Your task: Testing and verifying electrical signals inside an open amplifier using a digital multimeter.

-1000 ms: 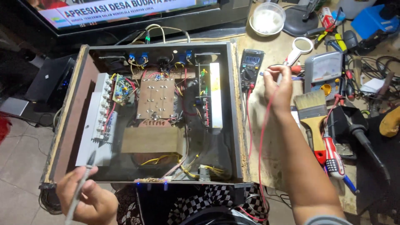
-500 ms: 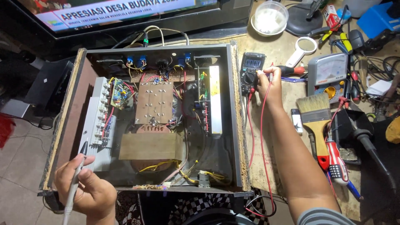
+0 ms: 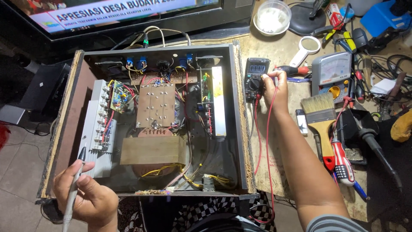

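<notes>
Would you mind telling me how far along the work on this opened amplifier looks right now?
Done: the amplifier case is open, its boards exposed, and the multimeter is on with red leads plugged in. In hand: the right hand is at the meter's dial while gripping a red probe; the left hand holds a grey probe at the case's near corner. Left: neither probe touches the circuit board yet.

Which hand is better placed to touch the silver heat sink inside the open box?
Left. The left hand holds a probe pointing at the heat sink; the right hand is at the multimeter.
</notes>
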